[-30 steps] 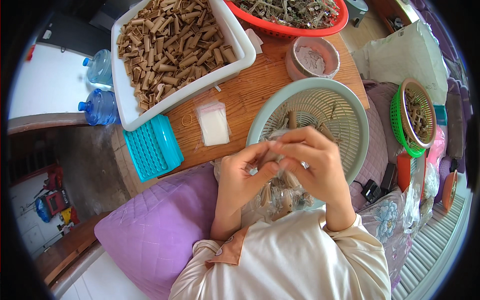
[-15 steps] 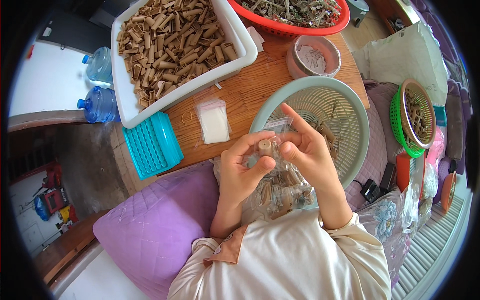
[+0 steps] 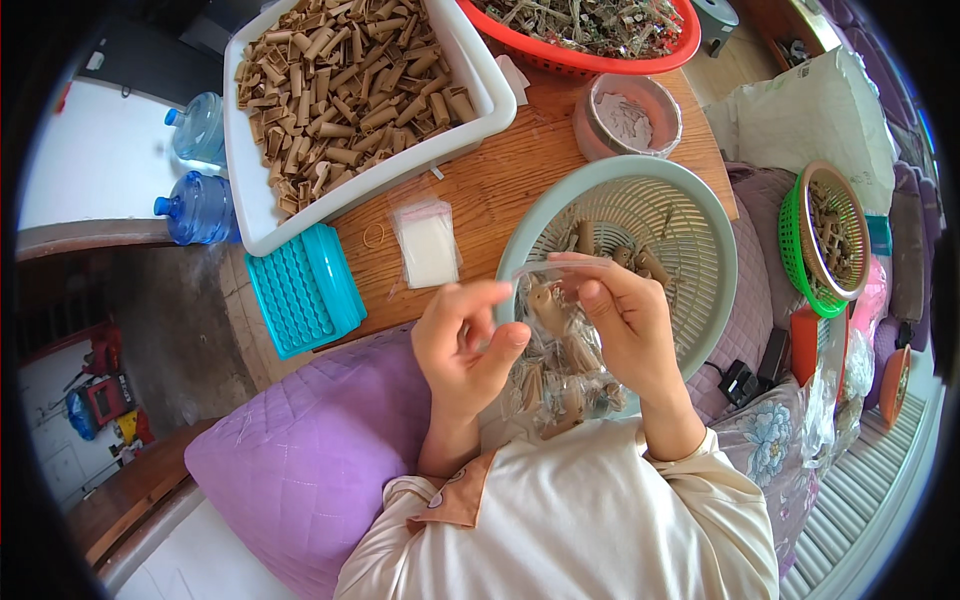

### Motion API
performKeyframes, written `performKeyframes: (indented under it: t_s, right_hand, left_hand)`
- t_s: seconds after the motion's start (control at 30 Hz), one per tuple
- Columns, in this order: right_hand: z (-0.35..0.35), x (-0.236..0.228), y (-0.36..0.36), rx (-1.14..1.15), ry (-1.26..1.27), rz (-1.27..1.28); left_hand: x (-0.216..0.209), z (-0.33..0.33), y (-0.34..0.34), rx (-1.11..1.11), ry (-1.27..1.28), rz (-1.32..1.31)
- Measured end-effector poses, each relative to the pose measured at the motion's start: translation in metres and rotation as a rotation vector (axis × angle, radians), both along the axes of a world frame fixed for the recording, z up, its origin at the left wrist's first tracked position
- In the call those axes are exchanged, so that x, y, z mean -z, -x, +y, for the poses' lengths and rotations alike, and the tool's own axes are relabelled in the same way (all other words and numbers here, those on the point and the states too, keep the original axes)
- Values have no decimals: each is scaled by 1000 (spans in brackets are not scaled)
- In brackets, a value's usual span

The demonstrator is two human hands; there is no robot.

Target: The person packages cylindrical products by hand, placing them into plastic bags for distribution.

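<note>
My right hand (image 3: 634,322) pinches the upper edge of a clear plastic bag (image 3: 532,268) over the near side of the grey-green basket. A short brown tube piece (image 3: 548,308) shows through the film. To the left, my left hand (image 3: 462,345) has its thumb and fingers apart with nothing between them, close to the bag's left edge. Below and between my hands lie several clear packets (image 3: 565,385) of brown pieces, overlapping so that their borders blur together. Loose brown tubes (image 3: 640,260) lie inside the grey-green basket (image 3: 722,240).
A white tub (image 3: 490,115) heaped with brown tubes stands on the wooden table (image 3: 520,150). Nearby are a stack of clear bags (image 3: 428,245), a turquoise rack (image 3: 305,290), a pink bowl of powder (image 3: 628,118) and a red basket (image 3: 560,55). A purple cushion (image 3: 310,440) sits at left.
My left hand has let go of the bag and drawn left, its fingers spreading. The tube end held between my hands now shows lower, within the bag. My right index finger has folded down.
</note>
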State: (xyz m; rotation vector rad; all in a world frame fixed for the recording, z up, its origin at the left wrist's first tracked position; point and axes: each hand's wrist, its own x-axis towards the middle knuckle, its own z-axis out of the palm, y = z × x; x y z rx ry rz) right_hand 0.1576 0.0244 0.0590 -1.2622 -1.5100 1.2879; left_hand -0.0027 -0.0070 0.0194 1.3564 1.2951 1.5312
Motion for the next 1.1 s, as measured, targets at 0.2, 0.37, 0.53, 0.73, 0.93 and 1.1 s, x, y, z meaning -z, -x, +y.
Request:
performKeyframes:
  t_s: [0.2,0.37,0.53,0.73,0.93,1.1]
  right_hand:
    - [-7,-3,3,-190,-107,-172]
    - [-12,1,7,-256,-355,-414]
    - [-18,-11,4,-342,-384,-504]
    - [-14,-7,-8,-135,-218,-93]
    - [-12,12,-8,-74,105,400]
    - [-17,12,-2,-121,293,656]
  left_hand:
    - [-13,-4,-10,-134,-236,481]
    - [-12,1,-14,-154,-221,622]
    - [-3,9,2,-137,-141,504]
    - [3,18,43,-494,-115,-356]
    - [3,3,-1,169,-266,-527]
    - [-2,3,-2,217,-23,-282]
